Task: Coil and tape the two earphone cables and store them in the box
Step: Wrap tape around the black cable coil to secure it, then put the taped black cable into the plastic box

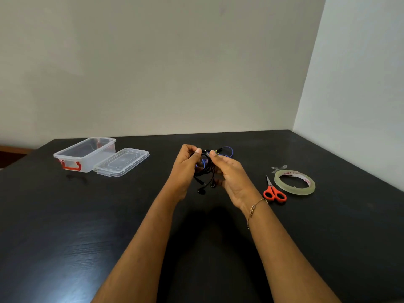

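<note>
A tangle of earphone cables (206,171), one black and one blue, hangs between my two hands above the middle of the black table (87,226). My left hand (185,167) pinches the bundle at its top with thumb and fingers. My right hand (229,173) pinches the cables from the right side, palm turned toward me. Black earbuds and a plug dangle below the hands. A blue loop sticks out behind my right hand. The clear plastic box (87,154) with red latches stands open at the far left.
The box's clear lid (122,162) lies flat against the box's right side. Red-handled scissors (273,191) and a roll of clear tape (295,182) lie right of my right hand. Walls close the table's far and right edges.
</note>
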A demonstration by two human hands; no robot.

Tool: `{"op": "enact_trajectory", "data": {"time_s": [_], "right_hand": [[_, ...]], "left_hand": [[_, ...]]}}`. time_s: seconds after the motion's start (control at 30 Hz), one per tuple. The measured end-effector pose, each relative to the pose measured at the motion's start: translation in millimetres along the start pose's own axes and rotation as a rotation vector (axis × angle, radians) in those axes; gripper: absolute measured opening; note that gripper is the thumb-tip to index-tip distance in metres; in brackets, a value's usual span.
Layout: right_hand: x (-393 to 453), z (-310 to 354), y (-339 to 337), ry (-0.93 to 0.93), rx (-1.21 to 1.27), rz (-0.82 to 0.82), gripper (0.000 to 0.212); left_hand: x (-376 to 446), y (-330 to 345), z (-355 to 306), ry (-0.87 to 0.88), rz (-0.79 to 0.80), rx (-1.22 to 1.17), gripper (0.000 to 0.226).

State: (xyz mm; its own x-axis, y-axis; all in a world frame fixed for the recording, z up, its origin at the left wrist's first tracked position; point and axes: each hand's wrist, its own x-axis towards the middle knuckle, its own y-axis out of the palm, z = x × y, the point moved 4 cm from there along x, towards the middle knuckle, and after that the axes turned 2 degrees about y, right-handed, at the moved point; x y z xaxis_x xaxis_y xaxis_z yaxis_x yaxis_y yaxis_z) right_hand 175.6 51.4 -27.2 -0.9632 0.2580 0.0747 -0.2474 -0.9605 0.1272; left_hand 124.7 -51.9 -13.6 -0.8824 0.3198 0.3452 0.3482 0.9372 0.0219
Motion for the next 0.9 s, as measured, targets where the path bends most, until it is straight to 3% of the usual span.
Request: {"op": "enact_trajectory", "data": {"time_s": [0.23,0.4,0.5,0.57,0.67,0.83,0.9], "right_hand": [[0.2,2.9,-5.7,-0.130,-0.134,-0.156,0.018],[1.0,-1.7,-1.1,-0.115,-0.125,-0.089,0.031],[1.8,-5.2,2.4,-0.131,-0.166,-0.132,0.034],[2.1,-5.9,2.8,-0.127,-0.172,-0.192,0.026],[3.2,-10.1,5.3,-0.047,-0.115,-0.243,0.017],[13.9,-25.8,22.8,0.101,-0.057,-0.316,0.014],[19.6,-29.4,41.1,0.166,0.022,-0.303,0.012]], "left_hand": [[0.7,7.2,12.0,-0.210,-0.137,-0.307,0.014],[-0.7,8.4,14.3,-0.294,-0.146,-0.632,0.015],[-0.4,7.1,13.8,-0.294,-0.143,-0.676,0.016],[-1.2,7.9,13.4,-0.291,-0.143,-0.549,0.019],[-2.8,5.0,14.8,-0.252,-0.171,-0.159,0.017],[-1.4,-25.2,19.5,-0.218,-0.236,0.002,0.017],[1.6,-57.0,20.0,-0.142,-0.320,0.201,0.017]]}}
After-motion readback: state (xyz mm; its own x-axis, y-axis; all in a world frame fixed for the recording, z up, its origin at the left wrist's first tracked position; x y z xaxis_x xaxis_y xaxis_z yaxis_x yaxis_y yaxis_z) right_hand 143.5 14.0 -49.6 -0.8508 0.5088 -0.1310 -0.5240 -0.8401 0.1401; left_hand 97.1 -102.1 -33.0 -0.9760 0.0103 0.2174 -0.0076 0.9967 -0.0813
